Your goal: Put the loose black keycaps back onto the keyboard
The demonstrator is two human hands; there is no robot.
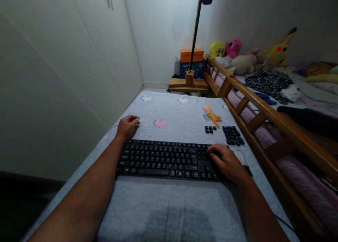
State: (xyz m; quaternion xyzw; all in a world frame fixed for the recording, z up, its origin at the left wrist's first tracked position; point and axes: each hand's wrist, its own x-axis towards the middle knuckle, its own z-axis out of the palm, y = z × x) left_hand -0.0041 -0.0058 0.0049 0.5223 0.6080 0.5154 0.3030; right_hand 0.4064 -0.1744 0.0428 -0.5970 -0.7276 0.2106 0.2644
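A black keyboard (158,159) lies flat on the cloth-covered surface. My right hand (225,161) rests over its right-hand part, thumb and forefinger bent close together at the key block right of the letters; whatever is between them is hidden. Above the keyboard's upper left corner, my left hand (127,126) is closed, thumb against fingers, and anything it holds is too small to make out. Loose black keycaps (210,129) stand in a small group behind the keyboard, with a larger group of keycaps (232,135) to their right. Beside my right wrist is a thin wire loop (241,157).
A yellow-handled brush (212,118) lies on an orange cloth (216,116) at the back right. Along the right side runs a wooden bed rail (248,94). A lamp stand (189,80) and an orange box (192,55) are beyond the far edge. White cabinet doors (66,76) border the left.
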